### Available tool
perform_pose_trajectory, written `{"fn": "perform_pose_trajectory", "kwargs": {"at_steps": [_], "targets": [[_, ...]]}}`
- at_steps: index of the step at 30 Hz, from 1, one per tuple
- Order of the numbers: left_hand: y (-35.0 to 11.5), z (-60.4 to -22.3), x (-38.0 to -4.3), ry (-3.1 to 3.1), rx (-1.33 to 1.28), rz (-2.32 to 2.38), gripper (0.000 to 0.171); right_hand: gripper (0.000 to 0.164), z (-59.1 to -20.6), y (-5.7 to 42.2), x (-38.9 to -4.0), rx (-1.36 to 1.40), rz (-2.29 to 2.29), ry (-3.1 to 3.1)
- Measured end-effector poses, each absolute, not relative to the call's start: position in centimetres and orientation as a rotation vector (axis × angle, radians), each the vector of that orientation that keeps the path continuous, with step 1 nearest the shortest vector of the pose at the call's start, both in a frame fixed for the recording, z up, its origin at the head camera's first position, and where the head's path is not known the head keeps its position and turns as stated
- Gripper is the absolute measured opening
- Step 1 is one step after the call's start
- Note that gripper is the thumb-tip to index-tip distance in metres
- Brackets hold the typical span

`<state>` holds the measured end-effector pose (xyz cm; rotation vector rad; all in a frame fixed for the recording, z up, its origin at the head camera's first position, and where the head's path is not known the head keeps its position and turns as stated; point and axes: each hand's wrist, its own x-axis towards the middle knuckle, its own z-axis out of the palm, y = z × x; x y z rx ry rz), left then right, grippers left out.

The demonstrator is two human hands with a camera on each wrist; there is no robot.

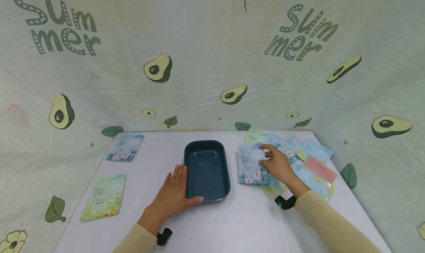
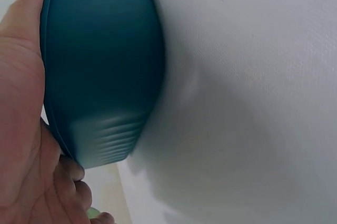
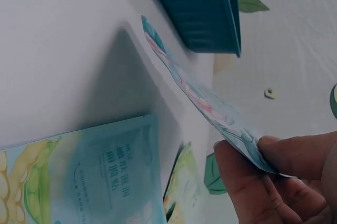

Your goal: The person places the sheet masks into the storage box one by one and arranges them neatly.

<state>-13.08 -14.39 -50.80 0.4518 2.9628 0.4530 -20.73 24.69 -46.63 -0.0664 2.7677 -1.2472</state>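
A dark teal rectangular tray [image 1: 206,194] stands near the middle of the table. My left hand [image 1: 174,194] lies along its left side, fingers straight against the rim and thumb at the near corner. At the right, my right hand [image 1: 277,164] pinches the edge of a blue flowered sachet [image 1: 250,163] between thumb and fingers. In the right wrist view this sachet [image 3: 195,95] is raised off the table and tilted. Beneath and behind it lies a spread pile of sachets, among them a blue one with yellow pods [image 3: 105,176] and a pink one [image 1: 320,169].
At the left of the table lie a blue flowered sachet [image 1: 125,148] at the back and a green sachet [image 1: 103,197] nearer the front. A printed cloth [image 1: 199,61] with avocados hangs behind the table and along both sides.
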Motion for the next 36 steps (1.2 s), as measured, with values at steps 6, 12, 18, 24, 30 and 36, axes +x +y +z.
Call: {"fn": "perform_pose_trajectory", "kwargs": {"at_steps": [6,12,18,24,30,36], "targets": [[-14.3,-50.9,-13.0,2.968,0.446,0.445,0.131,0.057,-46.0,24.2,-21.2,-0.083,-1.304,2.772],[-14.0,-50.8,-12.8,2.961,0.464,0.425,0.131,0.057,-44.5,23.8,-21.7,-0.065,-1.360,2.790],[-13.9,-50.8,-12.7,2.967,0.456,0.400,0.132,0.058,-42.2,22.2,-22.5,-0.076,-1.504,2.752],[-13.8,-50.5,-12.4,2.957,0.442,0.427,0.131,0.056,-40.8,18.1,-23.5,-0.147,-1.695,2.631],[-13.9,-50.2,-12.3,2.955,0.447,0.407,0.131,0.054,-42.1,13.5,-23.9,-0.178,-1.676,2.574],[-13.8,-50.5,-12.3,2.944,0.447,0.410,0.134,0.051,-44.7,10.5,-23.5,-0.198,-1.564,2.579]]}}
